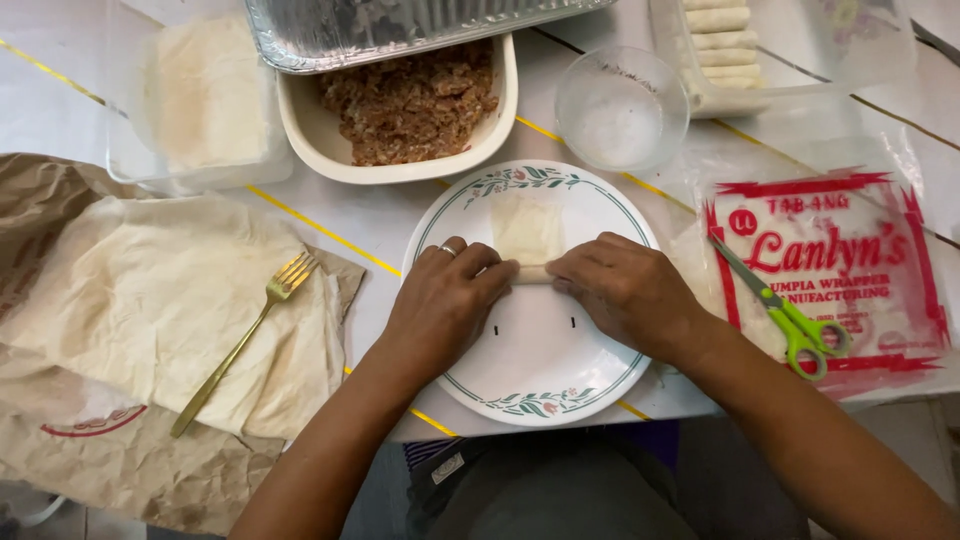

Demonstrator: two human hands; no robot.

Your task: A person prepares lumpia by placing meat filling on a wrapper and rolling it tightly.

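Both hands pressed fingers-down on a thin wrapper roll point(533, 272) at the middle of the plate point(600, 375): left hand point(447, 300) on its left end, right hand point(620, 285) on its right end, about equally near. Roll's long axis ran left-right; the unrolled wrapper flap point(527, 228) lay beyond the fingertips, toward the worktop's far edge and the meat bowl point(410, 100). Fork point(245, 340) left, scissors point(785, 315) right.
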